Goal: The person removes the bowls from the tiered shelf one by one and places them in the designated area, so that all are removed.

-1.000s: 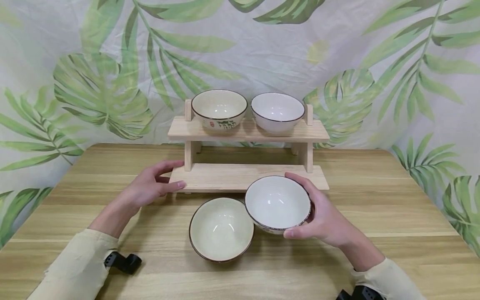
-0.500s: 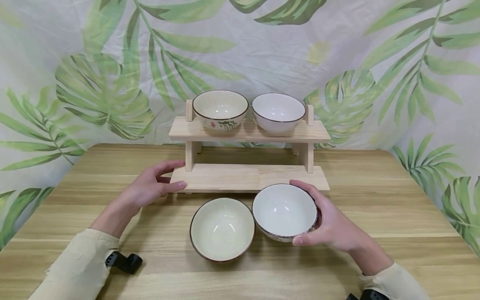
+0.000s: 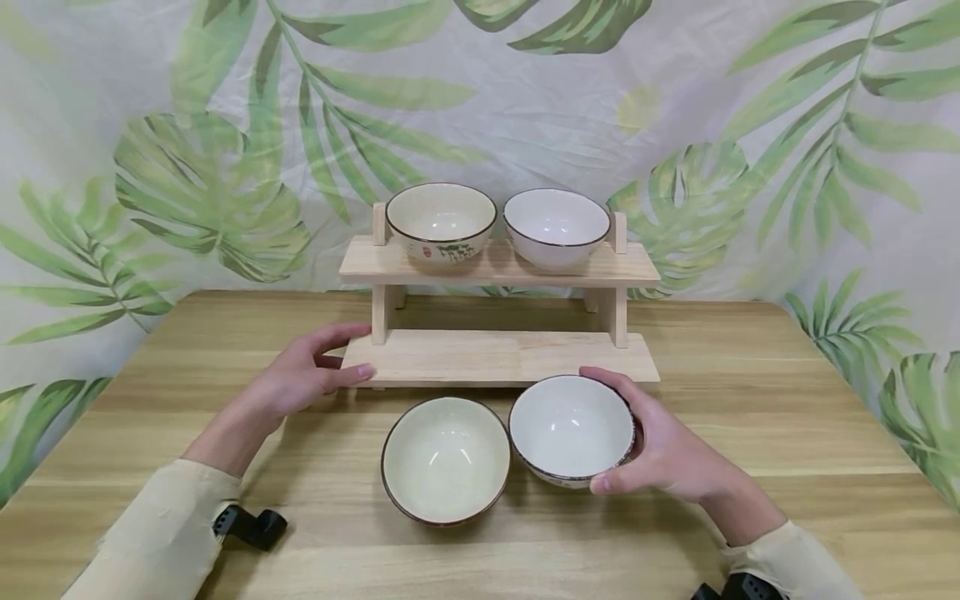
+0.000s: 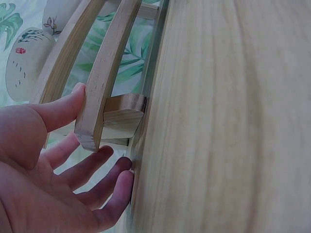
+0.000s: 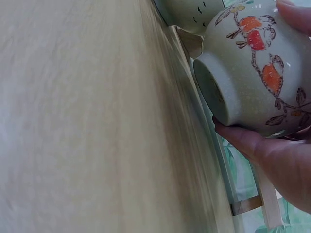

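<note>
My right hand (image 3: 663,454) grips a white bowl (image 3: 572,429) with a dark rim, thumb near its front and fingers round the far side. Orange fruit and brown leaves decorate its outside (image 5: 265,68) in the right wrist view, where its foot shows off the table. Beside it a cream bowl (image 3: 446,462) stands on the table, the two rims side by side. At the left end of the two-tier wooden rack (image 3: 495,357), my left hand (image 3: 303,375) holds the lower board, thumb on top (image 4: 65,107) and the other fingers spread around its end.
On the rack's upper board stand another cream bowl (image 3: 441,218) at left and another white bowl (image 3: 557,223) at right. The lower board bears no bowl. A leaf-patterned cloth (image 3: 525,108) hangs behind the wooden table (image 3: 337,533).
My right hand has moved the white bowl to the right and toward me, from overlapping the cream bowl's rim to beside it. The left hand keeps its place on the rack.
</note>
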### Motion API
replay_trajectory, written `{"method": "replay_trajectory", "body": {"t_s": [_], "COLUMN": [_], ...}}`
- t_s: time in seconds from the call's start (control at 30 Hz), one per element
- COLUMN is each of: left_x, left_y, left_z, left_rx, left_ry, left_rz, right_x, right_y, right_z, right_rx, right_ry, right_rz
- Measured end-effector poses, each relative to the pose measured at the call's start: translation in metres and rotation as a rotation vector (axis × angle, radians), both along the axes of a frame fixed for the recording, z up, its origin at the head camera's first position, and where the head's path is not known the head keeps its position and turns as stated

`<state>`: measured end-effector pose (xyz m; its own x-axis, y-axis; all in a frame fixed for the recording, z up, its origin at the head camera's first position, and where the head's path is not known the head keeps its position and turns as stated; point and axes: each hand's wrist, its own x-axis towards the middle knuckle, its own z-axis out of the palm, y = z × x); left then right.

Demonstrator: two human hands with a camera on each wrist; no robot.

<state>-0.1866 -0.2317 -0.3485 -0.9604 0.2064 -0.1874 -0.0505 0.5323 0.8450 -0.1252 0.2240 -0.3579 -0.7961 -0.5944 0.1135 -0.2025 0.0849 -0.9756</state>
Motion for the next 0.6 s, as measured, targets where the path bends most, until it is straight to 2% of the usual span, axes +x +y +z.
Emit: {"method": "replay_trajectory", "body": {"t_s": [0.37,0.6], "left_x": [0.0009,0.0017], "left_y": [0.0032,0.0011], "left_z": [0.0002,0.0009], "left_rx": [-0.002,-0.007], "left_ry": [0.001,0.007], "left_rz": [0.004,0.008], "right_x": [0.0001,-0.0023], "right_y": [0.0027,0.0047], "right_z": [-0.0056,-0.0045], "right_rx": [-0.011,0.086], "right_ry": [-0.027,0.022], "right_rz": [0.025,0.034]}}
